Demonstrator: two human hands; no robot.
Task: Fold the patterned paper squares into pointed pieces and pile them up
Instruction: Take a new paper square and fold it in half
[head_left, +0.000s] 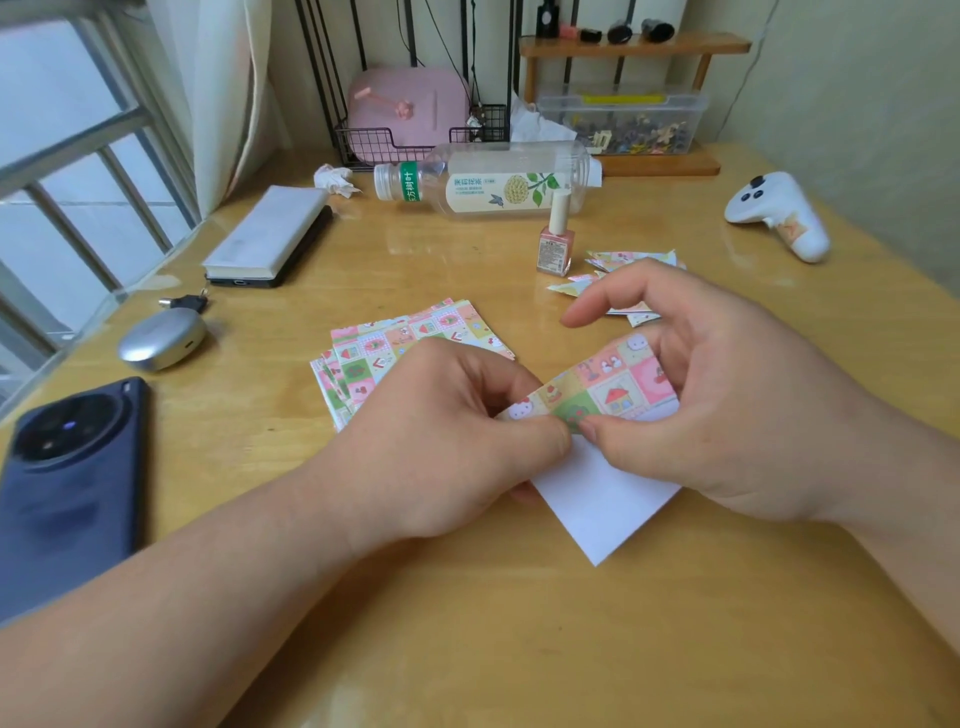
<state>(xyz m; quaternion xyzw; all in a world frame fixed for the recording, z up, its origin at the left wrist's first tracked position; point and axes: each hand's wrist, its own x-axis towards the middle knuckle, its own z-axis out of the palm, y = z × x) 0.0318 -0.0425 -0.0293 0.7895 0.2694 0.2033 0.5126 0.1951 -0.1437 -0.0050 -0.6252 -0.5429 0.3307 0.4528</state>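
While your left hand (457, 441) and right hand (691, 405) pinch one half-folded paper square (602, 467) low over the worktop (467, 623), unfolded squares (395, 358) wait behind; finished pointed pieces (623, 265) lie beyond, loosely piled.

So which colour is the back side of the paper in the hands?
Plain white: the unprinted back of the paper shows below the folded patterned edge, in the head view.
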